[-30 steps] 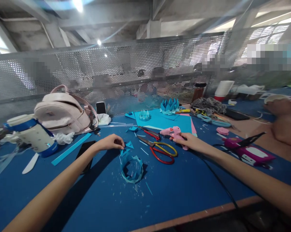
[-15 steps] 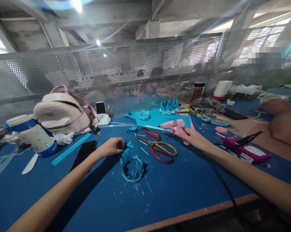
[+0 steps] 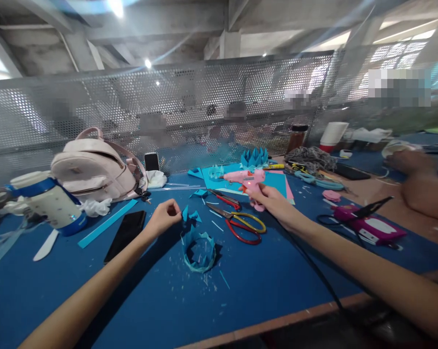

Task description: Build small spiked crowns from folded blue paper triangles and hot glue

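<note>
My right hand (image 3: 272, 202) grips a pink glue gun (image 3: 248, 180) and holds it off the blue table, nozzle pointing left, its black cord trailing back along my arm. My left hand (image 3: 164, 216) is closed in a pinch on a small blue paper triangle (image 3: 184, 213). Just below it on the table lies a blue paper crown ring (image 3: 199, 251). Another small blue triangle (image 3: 195, 216) lies beside the pinched one. Red and yellow scissors (image 3: 241, 224) rest between my hands.
A pink backpack (image 3: 95, 167), a white bottle with blue strap (image 3: 48, 201), a black phone (image 3: 125, 229) and a blue strip (image 3: 106, 224) sit at left. Blue paper sheets (image 3: 237, 179) and a folded blue crown (image 3: 254, 157) lie behind. Another person's arm (image 3: 422, 179) and a magenta stapler (image 3: 367, 225) are at right.
My right hand lifted the pink glue gun off the table and moved it left and up. My left hand raised a small blue triangle in a pinch.
</note>
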Demonstrator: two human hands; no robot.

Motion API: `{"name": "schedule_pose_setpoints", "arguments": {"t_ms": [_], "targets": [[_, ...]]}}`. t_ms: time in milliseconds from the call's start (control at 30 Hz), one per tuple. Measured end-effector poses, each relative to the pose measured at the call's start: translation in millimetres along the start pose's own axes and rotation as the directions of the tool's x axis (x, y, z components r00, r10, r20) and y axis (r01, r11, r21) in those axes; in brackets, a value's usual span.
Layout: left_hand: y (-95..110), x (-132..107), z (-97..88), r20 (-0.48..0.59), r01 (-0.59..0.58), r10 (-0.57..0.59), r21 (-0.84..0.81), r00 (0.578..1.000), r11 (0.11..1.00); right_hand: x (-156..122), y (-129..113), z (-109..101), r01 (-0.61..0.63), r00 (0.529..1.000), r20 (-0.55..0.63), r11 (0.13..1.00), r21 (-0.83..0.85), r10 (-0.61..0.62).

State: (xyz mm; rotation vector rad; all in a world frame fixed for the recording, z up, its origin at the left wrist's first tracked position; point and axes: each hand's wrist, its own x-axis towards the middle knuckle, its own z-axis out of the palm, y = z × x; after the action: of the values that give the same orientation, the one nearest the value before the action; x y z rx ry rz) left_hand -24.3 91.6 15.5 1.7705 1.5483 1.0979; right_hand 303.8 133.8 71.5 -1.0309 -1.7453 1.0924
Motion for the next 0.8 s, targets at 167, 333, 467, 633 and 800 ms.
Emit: {"name": "schedule_pose_setpoints", "arguments": {"t_ms": [167, 333, 467, 633, 800], "targets": [[-0.7, 3.7, 2.9, -0.013, 0.113, -0.121, -0.273, 0.993, 0.955, 21.9, -6.3, 52.9, 0.028, 0.999, 0.027, 0.984, 0.176, -0.034], [11.6, -5.7, 8.2, -0.027, 0.147, -0.184, -0.492, 0.983, 0.858, 36.0, 2.7, 100.5, -0.017, 0.998, 0.058, 0.956, 0.293, 0.000], [22.4, -13.1, 14.8, -0.025, 0.163, -0.216, -0.575, 0.976, 0.802, 33.4, 5.1, 118.9, -0.053, 0.996, 0.092, 0.932, 0.359, 0.021], [31.7, -21.4, 25.9, -0.014, 0.170, -0.222, -0.598, 0.975, 0.783, 27.7, 5.3, 123.7, -0.087, 0.988, 0.154, 0.914, 0.397, 0.027], [40.7, -29.3, 33.0, -0.037, 0.152, -0.212, -0.575, 0.977, 0.804, 24.9, 7.8, 122.7, -0.107, 0.984, 0.175, 0.914, 0.392, 0.041]]}}
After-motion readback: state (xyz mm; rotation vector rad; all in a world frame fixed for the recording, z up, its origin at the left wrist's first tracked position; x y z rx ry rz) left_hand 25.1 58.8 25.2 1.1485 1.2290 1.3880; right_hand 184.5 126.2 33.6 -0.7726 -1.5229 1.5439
